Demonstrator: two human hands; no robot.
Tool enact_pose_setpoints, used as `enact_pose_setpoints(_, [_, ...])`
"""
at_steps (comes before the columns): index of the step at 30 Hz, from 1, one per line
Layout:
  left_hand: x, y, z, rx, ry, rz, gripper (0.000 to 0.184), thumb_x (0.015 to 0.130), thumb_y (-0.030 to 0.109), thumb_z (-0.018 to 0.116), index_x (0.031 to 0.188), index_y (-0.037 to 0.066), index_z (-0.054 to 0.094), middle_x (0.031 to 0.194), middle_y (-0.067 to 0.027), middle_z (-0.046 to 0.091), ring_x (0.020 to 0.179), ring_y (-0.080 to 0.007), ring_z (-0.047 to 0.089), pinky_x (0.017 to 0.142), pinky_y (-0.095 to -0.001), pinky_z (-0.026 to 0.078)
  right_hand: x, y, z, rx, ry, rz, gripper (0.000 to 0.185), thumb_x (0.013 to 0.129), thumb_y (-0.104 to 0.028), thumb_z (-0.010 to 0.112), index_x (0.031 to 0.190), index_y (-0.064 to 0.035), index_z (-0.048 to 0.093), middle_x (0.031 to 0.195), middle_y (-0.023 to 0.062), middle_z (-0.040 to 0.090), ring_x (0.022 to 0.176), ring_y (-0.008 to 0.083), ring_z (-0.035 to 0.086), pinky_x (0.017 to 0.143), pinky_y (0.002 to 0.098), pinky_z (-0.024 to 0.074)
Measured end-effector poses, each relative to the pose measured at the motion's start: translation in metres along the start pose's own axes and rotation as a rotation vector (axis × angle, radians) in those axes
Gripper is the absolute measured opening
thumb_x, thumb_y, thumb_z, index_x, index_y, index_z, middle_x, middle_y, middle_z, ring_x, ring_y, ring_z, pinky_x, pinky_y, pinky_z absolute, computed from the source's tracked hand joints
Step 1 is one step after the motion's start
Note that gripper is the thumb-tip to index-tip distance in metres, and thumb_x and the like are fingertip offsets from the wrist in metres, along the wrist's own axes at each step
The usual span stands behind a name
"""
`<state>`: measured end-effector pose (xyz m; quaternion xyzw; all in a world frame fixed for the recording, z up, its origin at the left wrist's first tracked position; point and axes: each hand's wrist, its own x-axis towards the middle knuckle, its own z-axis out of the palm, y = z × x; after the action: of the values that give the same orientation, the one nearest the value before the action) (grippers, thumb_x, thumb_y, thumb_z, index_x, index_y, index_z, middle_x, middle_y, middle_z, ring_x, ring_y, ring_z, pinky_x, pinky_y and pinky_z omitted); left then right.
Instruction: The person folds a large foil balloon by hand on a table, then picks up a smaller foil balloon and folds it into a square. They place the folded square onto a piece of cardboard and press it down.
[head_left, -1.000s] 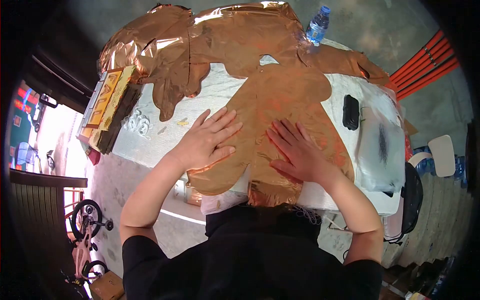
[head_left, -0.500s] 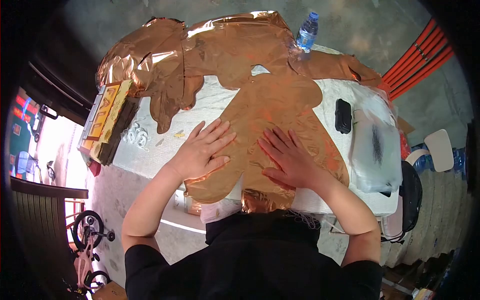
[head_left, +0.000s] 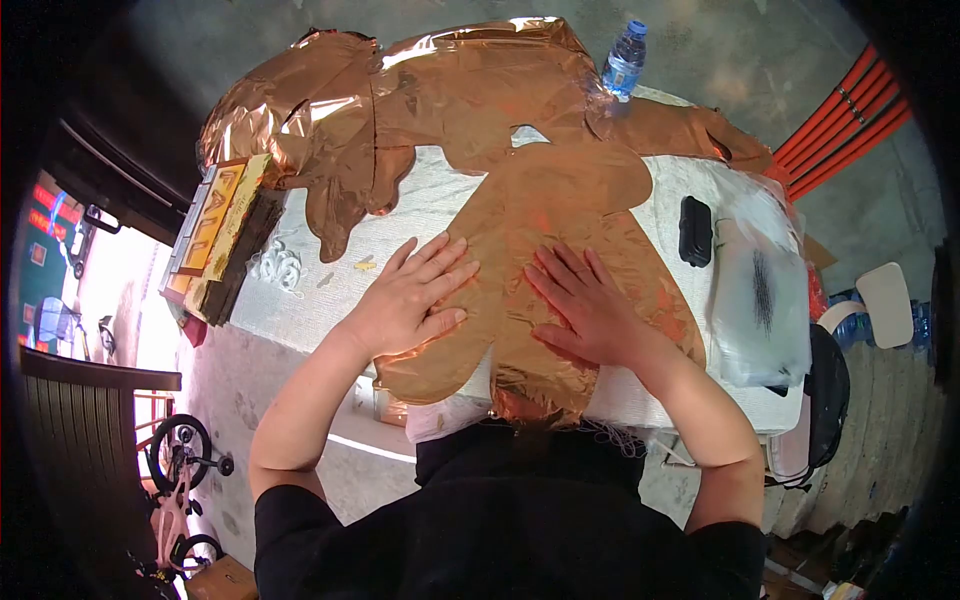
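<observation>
A flat, copper-coloured foil balloon (head_left: pixel 570 190) with rounded lobes lies across the table in front of me, its near end hanging by the table edge at my lap. My left hand (head_left: pixel 415 300) rests palm down on its left part, fingers stretched out and a little apart. On the right part, my right hand (head_left: pixel 585 305) also presses flat with spread fingers. Both hands hold nothing. Further back, more crumpled copper foil (head_left: pixel 460 85) is bunched along the far side of the table, touching or joined to the piece under my hands; I cannot tell which.
A water bottle (head_left: pixel 624 62) stands at the far edge. To the right lie a black case (head_left: pixel 695 231) and a stack of clear plastic bags (head_left: pixel 755 310). A worn box (head_left: pixel 215 240) and coiled white ribbon (head_left: pixel 275 270) are at the left of the white-covered table (head_left: pixel 300 325).
Both hands stay flat on the foil with barely any movement. The whole view has shifted slightly, so things appear a little further right.
</observation>
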<state>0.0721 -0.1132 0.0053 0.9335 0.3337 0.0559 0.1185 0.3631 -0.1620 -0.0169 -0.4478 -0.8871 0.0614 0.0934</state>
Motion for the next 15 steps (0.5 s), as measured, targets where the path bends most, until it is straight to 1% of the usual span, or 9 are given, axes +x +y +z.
enact_pose_setpoints(1, [0.000,0.000,0.000,-0.001,-0.001,0.001,0.061,0.090,0.036,0.054,0.144,0.016,0.037,0.152,-0.0103,0.028,0.142,-0.0291,0.022,0.115,-0.0482,0.014,0.000,0.000,-0.001,0.001,0.000,0.002,0.072,0.088,-0.050,0.052,0.144,-0.0104,0.031,0.151,0.0155,0.028,0.141,0.0348,0.021,0.111,0.0568,0.0174])
enact_pose_setpoints(3, [0.000,0.000,-0.001,-0.013,0.008,0.005,0.061,0.089,0.036,0.054,0.144,0.016,0.037,0.152,-0.0106,0.028,0.142,-0.0289,0.022,0.115,-0.0482,0.014,0.000,-0.002,-0.003,0.001,-0.020,0.018,0.072,0.089,-0.050,0.052,0.145,-0.0105,0.032,0.152,0.0135,0.027,0.142,0.0329,0.019,0.114,0.0530,0.0130])
enact_pose_setpoints(7, [0.001,0.001,-0.003,0.002,-0.008,0.010,0.063,0.089,0.037,0.055,0.144,0.014,0.036,0.153,-0.0106,0.027,0.142,-0.0287,0.022,0.115,-0.0478,0.014,-0.001,-0.001,-0.002,0.016,0.000,0.011,0.071,0.089,-0.050,0.051,0.145,-0.0105,0.032,0.151,0.0137,0.027,0.142,0.0329,0.020,0.114,0.0528,0.0126])
enact_pose_setpoints(9, [0.005,0.003,-0.007,-0.042,0.016,-0.024,0.061,0.089,0.037,0.056,0.141,0.010,0.039,0.148,-0.0124,0.035,0.140,-0.0298,0.026,0.114,-0.0466,0.019,-0.001,-0.001,-0.002,0.003,-0.007,0.011,0.071,0.089,-0.050,0.051,0.145,-0.0104,0.032,0.151,0.0140,0.027,0.141,0.0330,0.020,0.114,0.0524,0.0127])
enact_pose_setpoints(10, [0.008,0.005,-0.011,-0.035,0.020,-0.022,0.061,0.089,0.037,0.056,0.141,0.010,0.039,0.148,-0.0124,0.035,0.140,-0.0298,0.026,0.114,-0.0466,0.019,0.000,-0.002,-0.003,-0.001,0.000,0.011,0.071,0.089,-0.050,0.051,0.145,-0.0104,0.032,0.151,0.0140,0.027,0.141,0.0330,0.020,0.114,0.0524,0.0127])
enact_pose_setpoints(12, [0.022,0.013,-0.020,-0.090,0.086,-0.016,0.056,0.087,0.032,0.059,0.134,0.005,0.046,0.137,-0.0148,0.046,0.133,-0.0320,0.036,0.111,-0.0450,0.026,-0.001,-0.003,-0.005,0.008,-0.013,0.020,0.071,0.088,-0.050,0.052,0.144,-0.0101,0.033,0.151,0.0146,0.028,0.141,0.0333,0.021,0.114,0.0522,0.0132])
enact_pose_setpoints(13, [0.032,0.015,-0.020,-0.085,0.090,-0.006,0.056,0.087,0.032,0.059,0.134,0.005,0.046,0.137,-0.0148,0.046,0.133,-0.0320,0.036,0.111,-0.0450,0.026,-0.001,-0.004,-0.006,0.002,-0.006,0.025,0.071,0.088,-0.050,0.052,0.144,-0.0101,0.033,0.151,0.0146,0.028,0.141,0.0333,0.021,0.114,0.0522,0.0132])
enact_pose_setpoints(15, [0.058,0.015,-0.014,-0.104,0.173,0.090,0.046,0.087,0.024,0.061,0.126,0.002,0.052,0.128,-0.0180,0.054,0.126,-0.0344,0.044,0.105,-0.0432,0.034,0.000,-0.005,-0.007,0.009,-0.034,0.032,0.071,0.088,-0.049,0.052,0.144,-0.0100,0.033,0.150,0.0152,0.028,0.141,0.0338,0.021,0.114,0.0522,0.0136])
